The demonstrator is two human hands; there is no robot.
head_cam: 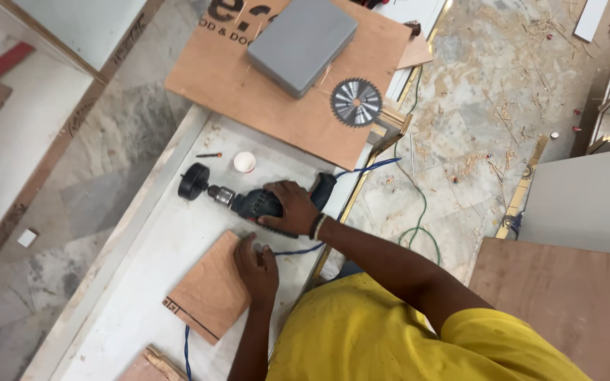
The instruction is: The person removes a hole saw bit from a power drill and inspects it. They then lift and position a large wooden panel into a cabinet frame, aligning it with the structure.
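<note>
Right hand (292, 204), fingers wrapped around the electric drill (262, 201), hole saw (193, 180) beyond fingertips. Left hand (255, 268), fingers pressed flat, pins the plywood offcut (210, 293). Recommend keeping fingers clear of the cutter.

Dark teal drill (266, 203), blue cord (298, 249), reddish-brown plywood piece (211, 286), perhaps black hole-saw (193, 181)

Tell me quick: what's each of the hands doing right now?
Left hand: flat, fingers resting on the small plywood piece, not gripping.
Right hand: closed over the electric drill with its hole saw.
</note>
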